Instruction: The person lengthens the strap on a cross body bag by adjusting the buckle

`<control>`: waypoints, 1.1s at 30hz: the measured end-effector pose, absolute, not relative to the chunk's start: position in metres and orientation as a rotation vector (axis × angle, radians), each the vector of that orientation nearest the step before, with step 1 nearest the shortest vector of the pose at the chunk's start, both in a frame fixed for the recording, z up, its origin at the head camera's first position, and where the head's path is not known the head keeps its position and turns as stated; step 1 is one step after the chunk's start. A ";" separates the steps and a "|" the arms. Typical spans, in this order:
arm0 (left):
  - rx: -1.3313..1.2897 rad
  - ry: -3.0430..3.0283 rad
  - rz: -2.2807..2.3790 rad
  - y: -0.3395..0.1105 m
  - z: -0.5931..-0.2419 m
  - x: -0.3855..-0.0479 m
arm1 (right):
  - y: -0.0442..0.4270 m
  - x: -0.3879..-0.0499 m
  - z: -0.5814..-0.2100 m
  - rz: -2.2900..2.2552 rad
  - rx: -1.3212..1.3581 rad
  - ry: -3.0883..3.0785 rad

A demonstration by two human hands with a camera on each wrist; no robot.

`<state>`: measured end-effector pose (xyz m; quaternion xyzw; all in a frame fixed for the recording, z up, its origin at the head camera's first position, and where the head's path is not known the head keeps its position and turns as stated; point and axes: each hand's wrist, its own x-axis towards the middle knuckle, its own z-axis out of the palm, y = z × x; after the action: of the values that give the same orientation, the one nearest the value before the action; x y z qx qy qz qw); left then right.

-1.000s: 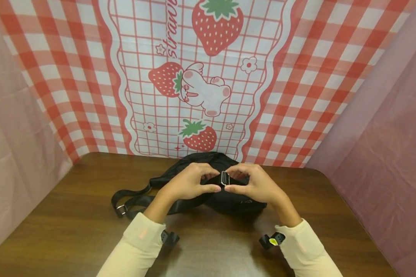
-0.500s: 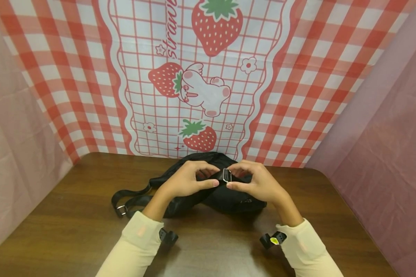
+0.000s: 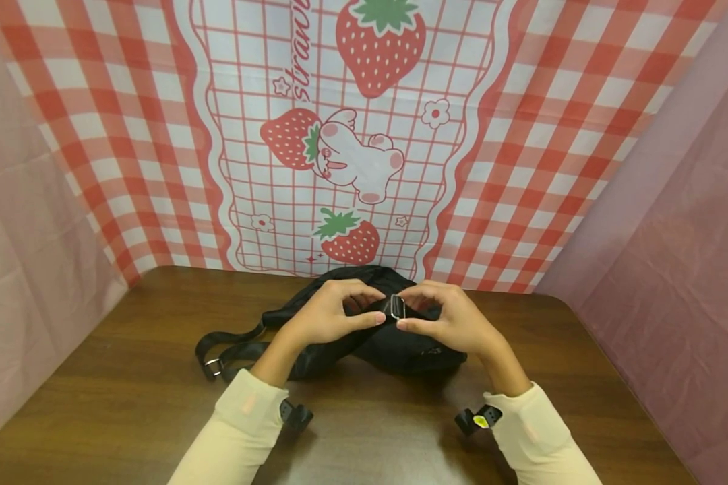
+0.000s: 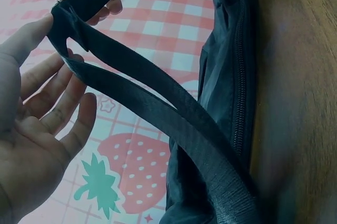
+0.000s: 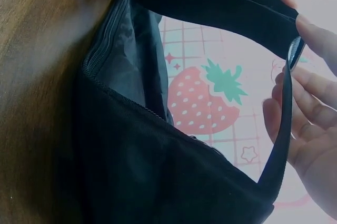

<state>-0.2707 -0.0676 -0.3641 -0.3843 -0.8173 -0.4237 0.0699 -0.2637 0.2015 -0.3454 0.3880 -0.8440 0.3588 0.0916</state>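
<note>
A black fabric bag [image 3: 406, 350] with a zipper lies on the table, its black strap [image 4: 142, 97] lifted above it. Near the middle of the head view, a metal strap slider [image 3: 397, 307] sits between both hands. My left hand [image 3: 336, 313] pinches the strap just left of the slider, thumb in front and fingers behind. On the other side, my right hand [image 3: 443, 313] pinches the slider's right edge between thumb and fingertips. The right wrist view shows the slider [image 5: 296, 52] edge-on at the right thumb, with the bag [image 5: 147, 166] below the raised strap.
To the left on the brown wooden table [image 3: 127, 377] lies a loose strap loop with a second metal buckle [image 3: 213, 367]. Behind the table hangs a red-and-white checked cloth [image 3: 522, 168] with strawberries. Pink curtains [image 3: 679, 256] flank both sides.
Over the last second the slider and right hand have shifted slightly up and right, while the left hand has edged left. Since half a second ago, the hands have barely moved.
</note>
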 end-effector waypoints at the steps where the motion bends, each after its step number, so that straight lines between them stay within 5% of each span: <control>1: -1.157 -2.460 -1.268 -0.068 -0.364 -0.271 | 0.201 -0.263 -0.345 1.062 1.155 -2.508; 33: -1.187 -2.479 -1.221 -0.063 -0.367 -0.271 | 0.198 -0.265 -0.348 1.020 1.161 -2.520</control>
<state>-0.2712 -0.0627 -0.3670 -0.3937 -0.8225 -0.4051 0.0670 -0.2648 0.1980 -0.3478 0.3910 -0.8488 0.3436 0.0929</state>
